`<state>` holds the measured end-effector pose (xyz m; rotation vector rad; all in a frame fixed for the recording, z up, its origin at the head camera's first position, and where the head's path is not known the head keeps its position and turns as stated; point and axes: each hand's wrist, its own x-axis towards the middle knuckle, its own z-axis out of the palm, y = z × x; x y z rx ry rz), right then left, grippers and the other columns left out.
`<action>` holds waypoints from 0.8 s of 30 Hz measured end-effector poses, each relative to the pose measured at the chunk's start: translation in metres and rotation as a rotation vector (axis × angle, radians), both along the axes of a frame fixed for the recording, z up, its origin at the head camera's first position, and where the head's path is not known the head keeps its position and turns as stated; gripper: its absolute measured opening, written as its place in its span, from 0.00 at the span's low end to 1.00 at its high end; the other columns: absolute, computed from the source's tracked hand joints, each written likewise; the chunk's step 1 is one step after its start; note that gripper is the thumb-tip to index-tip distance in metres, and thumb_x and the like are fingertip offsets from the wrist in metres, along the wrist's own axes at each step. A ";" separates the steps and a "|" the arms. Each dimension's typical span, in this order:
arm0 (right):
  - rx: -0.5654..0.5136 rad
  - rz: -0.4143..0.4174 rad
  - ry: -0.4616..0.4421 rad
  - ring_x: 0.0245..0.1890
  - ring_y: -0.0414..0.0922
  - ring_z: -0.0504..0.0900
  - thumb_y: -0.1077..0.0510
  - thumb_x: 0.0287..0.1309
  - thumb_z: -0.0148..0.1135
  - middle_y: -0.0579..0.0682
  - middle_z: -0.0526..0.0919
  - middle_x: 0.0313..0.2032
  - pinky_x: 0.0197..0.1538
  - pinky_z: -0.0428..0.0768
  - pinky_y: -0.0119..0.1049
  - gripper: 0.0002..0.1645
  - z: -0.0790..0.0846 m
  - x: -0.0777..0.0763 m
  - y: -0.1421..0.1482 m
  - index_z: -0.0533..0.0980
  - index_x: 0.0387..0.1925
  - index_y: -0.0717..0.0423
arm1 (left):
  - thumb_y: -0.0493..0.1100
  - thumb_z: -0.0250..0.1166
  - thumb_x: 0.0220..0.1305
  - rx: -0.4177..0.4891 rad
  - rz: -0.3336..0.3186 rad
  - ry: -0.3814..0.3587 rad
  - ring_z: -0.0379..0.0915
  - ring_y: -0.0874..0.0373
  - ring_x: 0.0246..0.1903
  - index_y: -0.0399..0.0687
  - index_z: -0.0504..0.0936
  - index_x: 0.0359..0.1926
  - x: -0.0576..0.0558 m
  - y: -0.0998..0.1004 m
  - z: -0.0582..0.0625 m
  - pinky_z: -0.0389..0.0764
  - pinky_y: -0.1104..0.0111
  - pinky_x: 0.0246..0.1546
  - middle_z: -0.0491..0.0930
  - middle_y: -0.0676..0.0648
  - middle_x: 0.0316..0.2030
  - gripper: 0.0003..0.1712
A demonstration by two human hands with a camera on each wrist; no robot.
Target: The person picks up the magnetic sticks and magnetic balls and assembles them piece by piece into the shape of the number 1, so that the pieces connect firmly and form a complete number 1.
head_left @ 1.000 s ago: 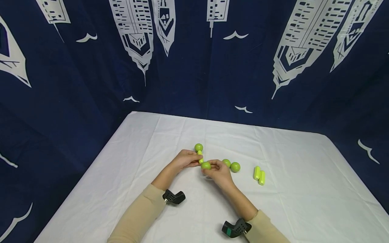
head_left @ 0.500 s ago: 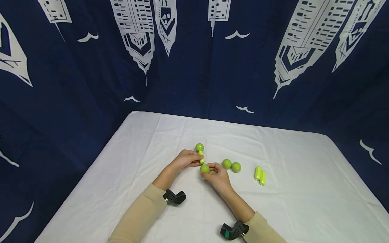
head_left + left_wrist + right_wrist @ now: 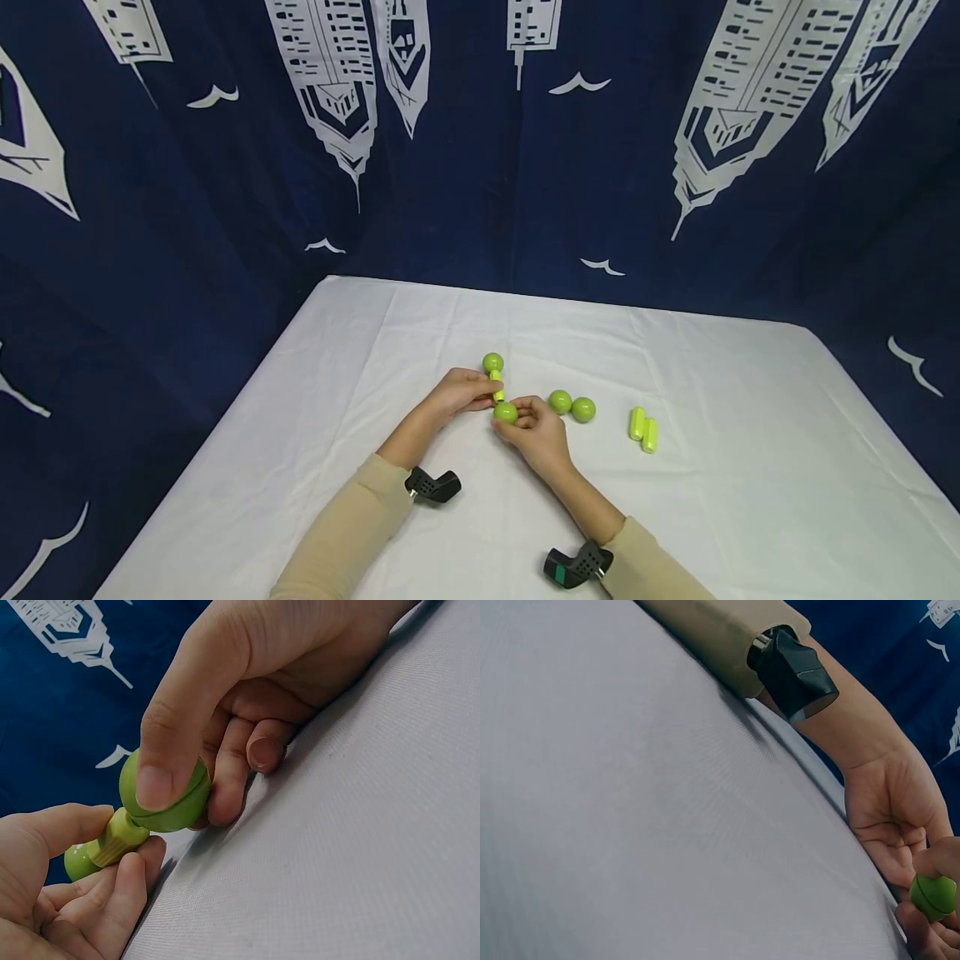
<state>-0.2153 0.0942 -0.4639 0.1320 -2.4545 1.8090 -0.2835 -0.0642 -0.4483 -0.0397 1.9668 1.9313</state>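
Note:
In the head view my left hand pinches a short yellow-green rod between thumb and fingers. A green ball sits at the rod's far end. My right hand grips another green ball at the near end. The left wrist view shows that ball right at the end of the ridged rod, with the right thumb across it. In the right wrist view, the same ball appears at the right edge, partly covered by fingers.
Two loose green balls lie side by side right of my right hand. Farther right are two more yellow-green rods, set close together. A white cloth covers the table; a dark blue curtain hangs behind it.
My right hand has shifted slightly left and toward me with its ball, and the two loose balls show fully beside it. The left hand keeps its hold on the rod.

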 end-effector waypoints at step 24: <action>0.153 -0.100 0.169 0.21 0.36 0.76 0.59 0.44 0.76 0.51 0.81 0.28 0.24 0.75 0.26 0.20 -0.007 0.003 -0.011 0.75 0.36 0.62 | 0.38 0.68 0.62 -0.027 0.000 0.024 0.78 0.66 0.27 0.28 0.81 0.43 -0.001 0.001 -0.005 0.84 0.75 0.36 0.81 0.48 0.30 0.15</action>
